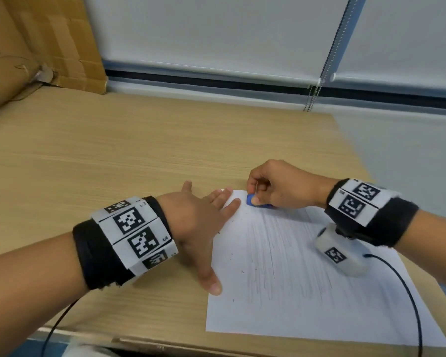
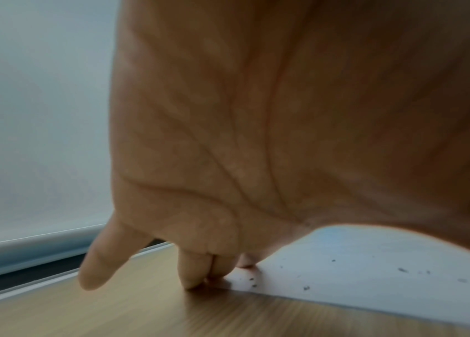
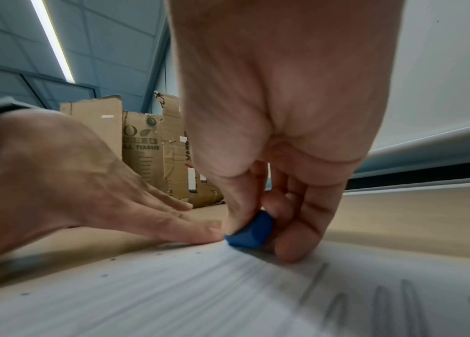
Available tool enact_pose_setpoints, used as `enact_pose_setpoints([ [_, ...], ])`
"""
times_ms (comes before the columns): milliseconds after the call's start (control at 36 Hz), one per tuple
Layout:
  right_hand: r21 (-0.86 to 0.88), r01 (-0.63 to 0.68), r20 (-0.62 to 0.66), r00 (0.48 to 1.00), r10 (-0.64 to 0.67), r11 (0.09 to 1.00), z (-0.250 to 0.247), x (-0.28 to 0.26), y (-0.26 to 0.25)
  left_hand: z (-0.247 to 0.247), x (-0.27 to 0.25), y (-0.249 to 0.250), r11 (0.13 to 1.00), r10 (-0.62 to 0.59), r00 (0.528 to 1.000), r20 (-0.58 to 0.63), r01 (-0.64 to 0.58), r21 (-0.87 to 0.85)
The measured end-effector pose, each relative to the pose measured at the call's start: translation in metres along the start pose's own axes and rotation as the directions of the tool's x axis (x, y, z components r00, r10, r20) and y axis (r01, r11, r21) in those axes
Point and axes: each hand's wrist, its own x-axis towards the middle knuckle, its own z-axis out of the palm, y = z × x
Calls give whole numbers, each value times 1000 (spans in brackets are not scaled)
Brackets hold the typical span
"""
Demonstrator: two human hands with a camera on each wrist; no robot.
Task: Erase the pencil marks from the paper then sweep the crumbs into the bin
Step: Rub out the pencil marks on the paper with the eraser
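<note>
The right hand (image 1: 281, 188) has a pinching grip on a blue eraser (image 1: 255, 201), thumb and curled fingers closed round it, pressing it on the paper (image 1: 307, 292) near the sheet's far left corner. The left hand (image 1: 198, 222) lies flat with fingers straight, holding down the paper's left edge on the bench (image 1: 139, 155). Pencil marks (image 1: 276, 253) cross the sheet, blurred in the right wrist view; dark crumbs (image 2: 305, 287) dot its edge. A cardboard box (image 3: 141, 148) at the bench's far left corner reads "TISSUE"; its other print is illegible.
</note>
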Motion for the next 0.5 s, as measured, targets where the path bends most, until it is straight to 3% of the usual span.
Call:
enact_pose_setpoints([
  [111, 24, 51, 191, 980, -55, 998, 5, -16, -8, -1, 1, 1, 1000, -4, 1000, 17, 4, -12],
  [250, -51, -4, 16, 1000, 5, 999, 0, -10, -2, -4, 1, 3, 1000, -7, 999, 37, 6, 21],
  [306, -19, 3, 54, 999, -2, 1000, 5, -15, -4, -4, 1, 3, 1000, -9, 999, 31, 8, 20],
  [389, 11, 46, 216, 975, -48, 999, 11, -25, -13, -3, 0, 4, 1000, -8, 1000, 28, 7, 10],
  [444, -22, 46, 194, 980, -41, 999, 8, -22, -14, -4, 0, 5, 1000, -9, 999, 33, 9, 17],
  [500, -55, 16, 80, 997, -12, 998, 2, -14, -9, -5, 0, 5, 999, -12, 999, 40, 11, 30],
])
